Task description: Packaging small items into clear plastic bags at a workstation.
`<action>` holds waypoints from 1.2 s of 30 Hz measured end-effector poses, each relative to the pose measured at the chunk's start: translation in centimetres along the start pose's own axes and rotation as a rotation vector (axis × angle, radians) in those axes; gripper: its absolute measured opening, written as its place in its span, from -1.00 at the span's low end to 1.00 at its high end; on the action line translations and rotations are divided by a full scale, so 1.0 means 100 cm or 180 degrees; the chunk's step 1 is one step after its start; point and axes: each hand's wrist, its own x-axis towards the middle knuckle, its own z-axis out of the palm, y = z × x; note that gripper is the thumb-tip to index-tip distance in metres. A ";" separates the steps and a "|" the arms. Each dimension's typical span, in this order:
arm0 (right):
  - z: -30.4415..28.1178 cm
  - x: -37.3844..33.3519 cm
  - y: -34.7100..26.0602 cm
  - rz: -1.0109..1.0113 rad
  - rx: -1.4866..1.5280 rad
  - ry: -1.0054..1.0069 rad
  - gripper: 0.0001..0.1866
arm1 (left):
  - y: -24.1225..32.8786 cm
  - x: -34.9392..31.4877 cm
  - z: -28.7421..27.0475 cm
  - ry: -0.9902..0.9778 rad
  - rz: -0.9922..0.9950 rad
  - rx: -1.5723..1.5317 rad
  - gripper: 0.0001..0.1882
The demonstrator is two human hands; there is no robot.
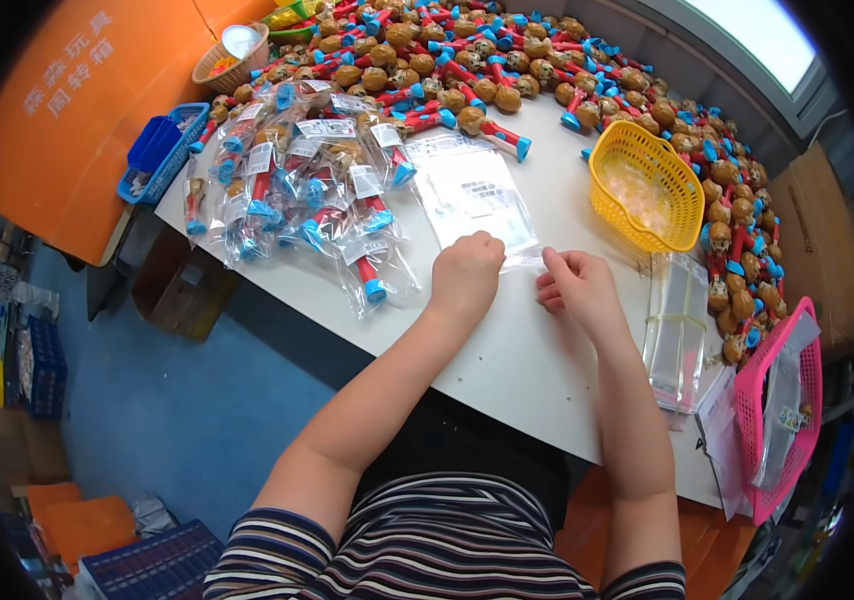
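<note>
Lying flat, clear bags (pixel 474 195) gleam; left hand (pixel 469 272) curls, grip unclear; right hand (pixel 583 288) is loosely parted.

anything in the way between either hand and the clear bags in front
Nothing visible: the left hand is at the near edge of the clear bags, the right hand by their near right corner. The yellow basket stands to the right, the packed toys to the left.

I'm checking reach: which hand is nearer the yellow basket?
Right. The right hand is below and left of the yellow basket in the picture; the left hand is farther left.
</note>
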 end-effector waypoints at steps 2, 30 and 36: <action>0.001 -0.001 -0.006 0.0174 -0.0032 -0.0028 -0.52 | 0.003 -0.002 -0.005 0.0051 -0.0090 -0.0239 -0.91; 0.011 0.010 -0.013 0.0416 0.1109 -0.0557 -0.69 | 0.018 -0.011 -0.034 0.0125 -0.0138 -0.0726 -0.85; 0.015 0.015 -0.007 0.0458 0.1070 -0.0417 -0.72 | 0.029 -0.007 -0.027 0.0537 -0.0104 -0.0986 -0.91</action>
